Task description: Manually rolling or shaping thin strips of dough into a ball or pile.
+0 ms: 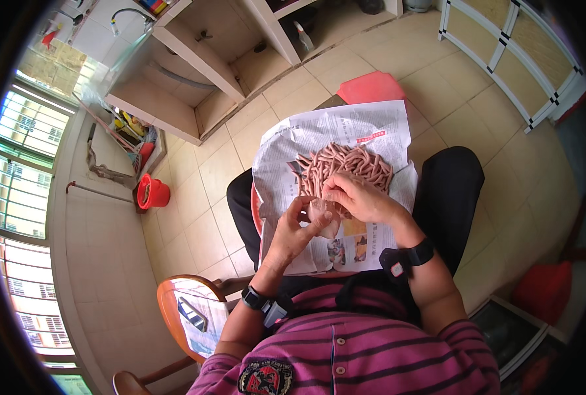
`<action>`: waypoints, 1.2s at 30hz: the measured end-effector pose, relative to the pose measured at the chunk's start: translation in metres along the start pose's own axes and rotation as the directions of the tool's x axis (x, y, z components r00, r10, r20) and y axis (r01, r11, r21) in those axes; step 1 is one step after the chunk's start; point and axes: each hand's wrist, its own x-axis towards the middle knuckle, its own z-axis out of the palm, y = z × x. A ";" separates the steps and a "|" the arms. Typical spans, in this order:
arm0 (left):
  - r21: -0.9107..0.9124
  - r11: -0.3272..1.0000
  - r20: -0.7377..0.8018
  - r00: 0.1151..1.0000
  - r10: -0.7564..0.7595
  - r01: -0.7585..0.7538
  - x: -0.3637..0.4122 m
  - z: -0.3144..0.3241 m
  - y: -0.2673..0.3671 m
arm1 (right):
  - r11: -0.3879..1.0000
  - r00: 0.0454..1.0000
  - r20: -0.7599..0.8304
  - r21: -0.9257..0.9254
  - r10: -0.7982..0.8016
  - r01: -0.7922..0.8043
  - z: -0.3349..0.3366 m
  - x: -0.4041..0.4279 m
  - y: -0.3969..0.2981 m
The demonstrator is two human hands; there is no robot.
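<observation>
A heap of thin, pinkish-brown finger-shaped pieces point(344, 165) lies on spread newspaper point(285, 148) over my lap; I cannot tell what they are made of. In front of the heap, my left hand point(300, 224) holds a small pale, translucent object point(328, 228), perhaps a plastic bag or wrapper, between thumb and fingers. My right hand point(357, 197) is at the upper end of that object, its thumb and index finger pinched together near the heap's front edge. Whatever lies between those fingertips is too small to make out.
Under the newspaper shows the rim of a red basin point(257, 212). A pink plastic stool or container point(374, 88) is beyond it. To the left are a wooden chair point(167, 296) bearing a phone point(192, 314) and a red bucket point(153, 191). A white-framed rack point(500, 44) stands at upper right.
</observation>
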 end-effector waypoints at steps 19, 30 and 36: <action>0.344 0.937 -0.040 0.996 0.083 -0.065 -0.005 0.004 -0.003 | 0.977 0.982 -0.062 0.131 0.177 -0.168 -0.007 0.004 0.002; 0.625 0.720 0.295 0.945 0.140 -0.302 -0.007 0.010 0.002 | 0.923 0.949 -0.262 0.381 0.173 -0.063 -0.003 0.008 -0.010; -0.859 0.476 0.234 0.972 0.036 0.189 0.032 0.019 0.005 | 0.940 0.968 -0.247 0.316 -0.050 0.129 0.004 0.009 -0.022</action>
